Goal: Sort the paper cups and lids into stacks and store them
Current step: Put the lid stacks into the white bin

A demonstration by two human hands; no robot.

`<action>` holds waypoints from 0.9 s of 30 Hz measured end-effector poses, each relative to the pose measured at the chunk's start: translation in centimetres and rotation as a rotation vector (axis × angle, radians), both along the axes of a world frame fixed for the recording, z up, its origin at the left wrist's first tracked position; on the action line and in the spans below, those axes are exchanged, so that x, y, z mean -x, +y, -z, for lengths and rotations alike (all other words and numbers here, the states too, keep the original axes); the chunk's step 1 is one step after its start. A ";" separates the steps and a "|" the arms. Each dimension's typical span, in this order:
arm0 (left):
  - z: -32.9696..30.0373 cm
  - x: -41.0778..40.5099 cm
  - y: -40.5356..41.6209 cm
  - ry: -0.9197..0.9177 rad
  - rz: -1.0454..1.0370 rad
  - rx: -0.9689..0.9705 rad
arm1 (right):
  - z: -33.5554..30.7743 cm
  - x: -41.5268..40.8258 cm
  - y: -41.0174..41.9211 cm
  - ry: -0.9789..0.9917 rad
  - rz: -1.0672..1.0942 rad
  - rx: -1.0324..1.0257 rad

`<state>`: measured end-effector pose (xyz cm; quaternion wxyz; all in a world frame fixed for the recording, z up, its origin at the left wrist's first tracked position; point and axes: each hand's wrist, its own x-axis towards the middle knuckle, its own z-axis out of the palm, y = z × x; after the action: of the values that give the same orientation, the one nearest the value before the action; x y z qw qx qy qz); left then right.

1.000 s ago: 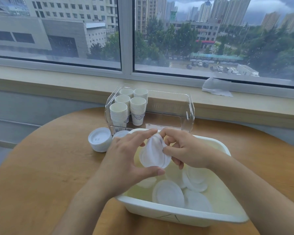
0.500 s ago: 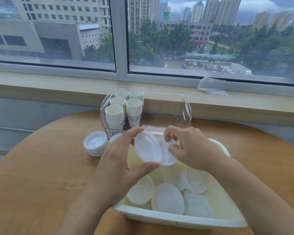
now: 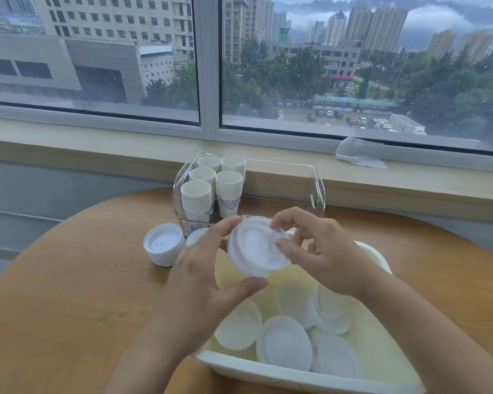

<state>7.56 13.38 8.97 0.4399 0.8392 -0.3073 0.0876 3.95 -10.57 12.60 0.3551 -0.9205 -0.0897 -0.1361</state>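
Head view: the left hand (image 3: 199,282) holds a small stack of white lids (image 3: 255,247) between curled fingers and thumb, above the far end of a white tub (image 3: 268,372). The right hand (image 3: 319,248) pinches the same lids at their right edge. Loose lids (image 3: 285,341) lie in the tub below. Left of the hands a lid stack (image 3: 163,247) sits on the round wooden table (image 3: 69,294). Behind stands a clear bin (image 3: 285,183) with stacked paper cups (image 3: 197,199) in its left side. Beyond runs a pale sill (image 3: 97,149), with crumpled tissue (image 3: 359,155) under the window (image 3: 353,66), towers outside
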 end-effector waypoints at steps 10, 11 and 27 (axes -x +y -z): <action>-0.1 0.3 0.0 -0.065 -0.011 -0.015 | 0.1 0.0 0.1 0.058 -0.131 -0.012; -0.2 0.3 0.0 -0.063 -0.010 -0.014 | 0.1 0.0 0.0 0.070 -0.135 -0.026; 0.0 0.5 0.2 -0.036 -0.021 -0.026 | -0.4 0.9 0.2 0.035 -0.173 -0.202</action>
<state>7.03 13.60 8.97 0.4223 0.8463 -0.3077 0.1034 3.04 -10.41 13.00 0.4581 -0.8710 -0.1484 -0.0973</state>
